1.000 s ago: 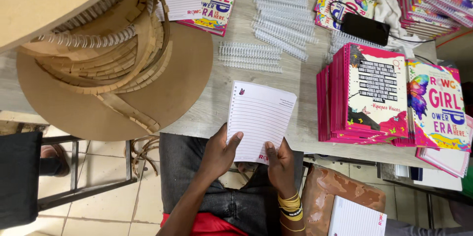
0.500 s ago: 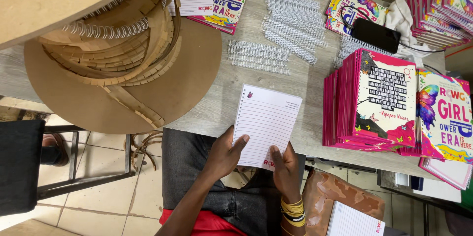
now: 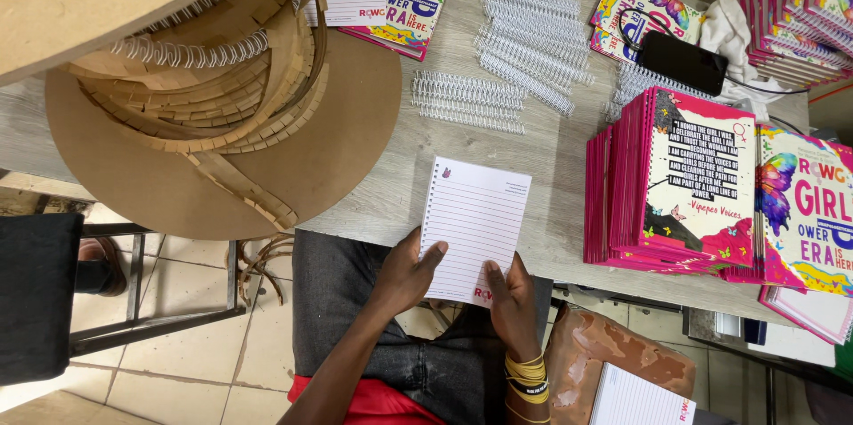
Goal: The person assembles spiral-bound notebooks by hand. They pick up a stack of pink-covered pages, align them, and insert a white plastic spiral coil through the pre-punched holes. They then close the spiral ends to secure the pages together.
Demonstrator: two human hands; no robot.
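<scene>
Since the earlier frames, both hands have kept their hold on the lined pad (image 3: 474, 228) while the view has drifted a little, so the pad now sits slightly lower and further right in the picture. Its punched edge faces left, its top half lies on the grey bench (image 3: 551, 167), and its lower end hangs over the bench edge above the person's lap.

Left hand (image 3: 404, 276) grips the pad's lower left corner, thumb laid across the top sheet and fingers curled underneath. Right hand (image 3: 513, 299) clasps the lower right corner the same way, thumb on the paper; yellow bangles (image 3: 526, 372) ring that wrist.

Just beyond the pad lies a small bundle of white wire binding coils (image 3: 468, 101), with a larger heap of coils (image 3: 530, 27) further back. To the right, a pink-edged stack of notebooks (image 3: 675, 185) stands close to the pad but apart from it. A black phone (image 3: 684, 63) rests on another colourful cover behind that stack. On the left, a big cardboard spool (image 3: 213, 105) holds coiled wire. Beside the right knee, a second lined pad (image 3: 641, 397) lies on a brown bag.
</scene>
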